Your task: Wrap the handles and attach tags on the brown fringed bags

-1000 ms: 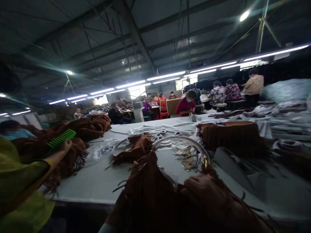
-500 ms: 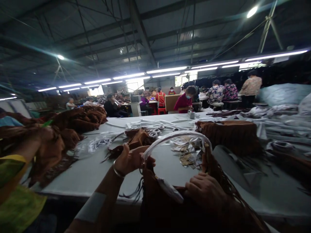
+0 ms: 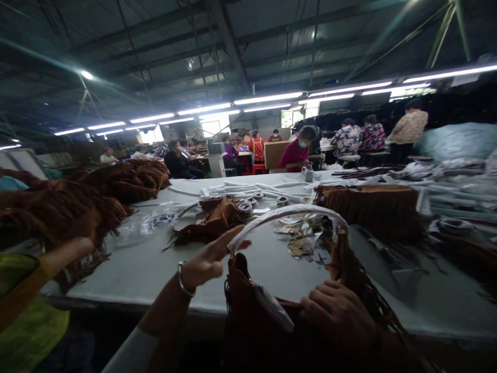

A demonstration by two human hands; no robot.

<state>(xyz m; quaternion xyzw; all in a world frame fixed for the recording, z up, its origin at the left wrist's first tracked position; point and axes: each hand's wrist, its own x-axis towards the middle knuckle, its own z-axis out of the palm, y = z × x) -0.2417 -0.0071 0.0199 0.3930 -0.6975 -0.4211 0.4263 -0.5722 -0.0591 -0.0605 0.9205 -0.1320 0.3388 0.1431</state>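
Observation:
In the head view a brown fringed handbag (image 3: 264, 321) stands close in front of me, its opening facing up. Its arched handle (image 3: 287, 211) is wrapped in white paper, and a white wrapped piece (image 3: 274, 306) hangs over the rim. My right hand (image 3: 337, 313) has its fingers curled over the bag's near rim. Beside the handle's left end is my left hand (image 3: 207, 261), a bracelet on its wrist, fingers stretched out; whether they touch the handle I cannot tell. The lower part of the bag is lost in shadow.
Paper scraps (image 3: 301, 243), another brown bag (image 3: 217, 217) and white wrapped strips (image 3: 233, 189) lie on the white table (image 3: 155, 272). A fringed bag stack (image 3: 368, 212) stands right, a brown pile (image 3: 58, 207) left. A co-worker's arm (image 3: 64, 256) reaches in at left.
My left hand has let go of the handle's left end and its fingers have straightened. My right hand still grips the rim. The co-worker's arm at left has lowered.

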